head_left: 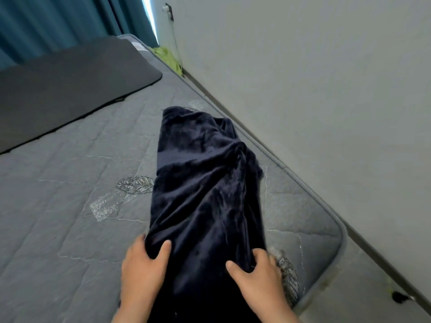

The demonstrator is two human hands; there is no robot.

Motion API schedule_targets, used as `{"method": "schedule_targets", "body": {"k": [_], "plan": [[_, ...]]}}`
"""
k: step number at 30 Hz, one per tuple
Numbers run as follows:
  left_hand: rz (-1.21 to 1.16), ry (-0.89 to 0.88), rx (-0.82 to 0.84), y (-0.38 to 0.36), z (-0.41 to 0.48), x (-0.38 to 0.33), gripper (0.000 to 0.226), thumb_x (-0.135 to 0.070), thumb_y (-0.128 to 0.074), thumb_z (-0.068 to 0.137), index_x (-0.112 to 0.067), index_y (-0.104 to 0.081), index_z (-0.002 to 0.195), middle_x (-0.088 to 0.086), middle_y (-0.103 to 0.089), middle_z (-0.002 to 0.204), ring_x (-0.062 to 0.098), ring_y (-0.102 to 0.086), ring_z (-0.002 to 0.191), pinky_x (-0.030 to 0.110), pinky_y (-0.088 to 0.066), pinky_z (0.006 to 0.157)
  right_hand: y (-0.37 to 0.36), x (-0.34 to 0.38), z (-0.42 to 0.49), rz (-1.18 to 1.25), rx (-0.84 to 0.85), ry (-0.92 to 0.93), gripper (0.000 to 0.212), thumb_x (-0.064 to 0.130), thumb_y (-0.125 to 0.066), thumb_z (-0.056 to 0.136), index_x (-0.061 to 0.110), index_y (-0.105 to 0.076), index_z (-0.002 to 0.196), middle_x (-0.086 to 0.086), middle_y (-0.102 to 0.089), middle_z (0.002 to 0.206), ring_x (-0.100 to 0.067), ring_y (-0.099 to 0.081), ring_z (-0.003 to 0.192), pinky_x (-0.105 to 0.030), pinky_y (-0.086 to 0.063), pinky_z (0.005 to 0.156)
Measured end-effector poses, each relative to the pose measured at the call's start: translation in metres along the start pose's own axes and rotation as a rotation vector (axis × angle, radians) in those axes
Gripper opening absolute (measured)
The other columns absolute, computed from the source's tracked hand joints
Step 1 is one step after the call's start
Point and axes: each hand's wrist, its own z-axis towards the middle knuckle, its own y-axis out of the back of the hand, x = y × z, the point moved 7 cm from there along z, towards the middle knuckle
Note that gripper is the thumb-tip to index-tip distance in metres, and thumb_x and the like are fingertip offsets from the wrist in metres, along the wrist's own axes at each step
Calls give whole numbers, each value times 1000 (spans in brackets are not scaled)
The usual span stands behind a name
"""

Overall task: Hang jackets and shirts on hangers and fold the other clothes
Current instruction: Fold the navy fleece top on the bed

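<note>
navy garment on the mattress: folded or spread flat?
Neither neatly: the navy garment lies bunched lengthwise on the mattress, creased, while the left hand and right hand grip its near end.

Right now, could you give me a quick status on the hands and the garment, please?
Left hand and right hand both grip the dark velvet garment. It lies lengthwise on the mattress, rumpled, unfolded. Nothing in the way.

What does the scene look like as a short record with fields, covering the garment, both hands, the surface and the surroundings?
garment: dark navy velvety garment, lying lengthwise on the mattress
left hand: grips the garment's near left edge
right hand: grips the garment's near right edge
surface: grey quilted mattress
surroundings: dark mat, teal curtain, wall, green cloth
</note>
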Motion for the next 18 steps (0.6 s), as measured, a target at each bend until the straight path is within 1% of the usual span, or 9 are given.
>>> {"method": "schedule_targets", "body": {"k": [1, 3, 5, 7, 8, 10, 12, 15, 18], "plan": [[-11, 108, 162, -4, -6, 31, 63, -67, -66, 71, -25, -60, 118, 4, -66, 117, 23, -60, 111, 39, -46, 95, -3, -2, -2, -66, 9, -8, 82, 74, -60, 61, 27, -50, 128, 0, -40, 136, -24, -39, 130, -36, -33, 110], [-53, 132, 356, -6, -18, 57, 47, -54, -77, 70, -34, -60, 109, -6, -66, 104, 14, -61, 102, 31, -46, 87, -6, 1, -6, 39, 55, -26, 76, 73, -62, 54, 30, -57, 116, -1, -46, 134, -23, -47, 125, -38, -39, 107], [-136, 139, 333, -1, -16, 70, 39, -41, -79, 74, -25, -65, 106, -5, -69, 98, 13, -63, 96, 31, -46, 86, -2, 7, -12, 185, 102, -22, 46, 55, -74, 59, 24, -64, 91, 0, -69, 99, -18, -67, 90, -37, -55, 84], [-197, 197, 337, 4, -14, 79, 27, -33, -78, 79, -16, -69, 98, -1, -74, 89, 16, -68, 88, 33, -50, 80, 10, 18, -18, 282, 101, 1, 30, 32, -76, 72, 8, -58, 72, -8, -66, 68, -21, -64, 61, -36, -51, 62], [-271, 239, 354, 6, -14, 82, 18, -24, -75, 83, -13, -70, 96, 3, -75, 87, 18, -69, 84, 33, -50, 77, 11, 25, -19, 400, 116, 21, 27, 25, -73, 76, 4, -56, 70, -11, -64, 67, -22, -62, 59, -35, -48, 60], [-506, 318, 403, 11, -16, 81, 11, -8, -65, 89, -5, -70, 98, 15, -75, 89, 26, -70, 83, 34, -52, 73, 0, 38, -28, 766, 315, -30, 14, 12, -62, 84, -1, -68, 84, -19, -72, 88, -30, -70, 77, -40, -55, 74], [-739, 407, 466, 15, -20, 79, 15, -4, -58, 90, 2, -67, 102, 24, -72, 94, 34, -68, 88, 36, -56, 72, -23, 42, -37, 1085, 517, -190, 24, 10, -54, 87, -2, -70, 100, -25, -70, 103, -40, -69, 90, -47, -56, 79], [-792, 388, 532, 10, -19, 88, 41, -23, -72, 81, 6, -63, 109, 25, -71, 100, 34, -68, 92, 39, -55, 80, -42, 9, -25, 926, 280, -289, 37, 20, -59, 70, -6, -67, 95, -25, -67, 91, -32, -62, 80, -41, -54, 74], [-613, 298, 608, 3, -25, 91, 89, -51, -95, 33, -3, -67, 103, 15, -74, 97, 28, -70, 94, 37, -53, 83, -22, -1, -15, 536, -148, -76, 17, 14, -63, 73, -1, -55, 68, -14, -60, 67, -23, -54, 69, -37, -43, 63]]}}
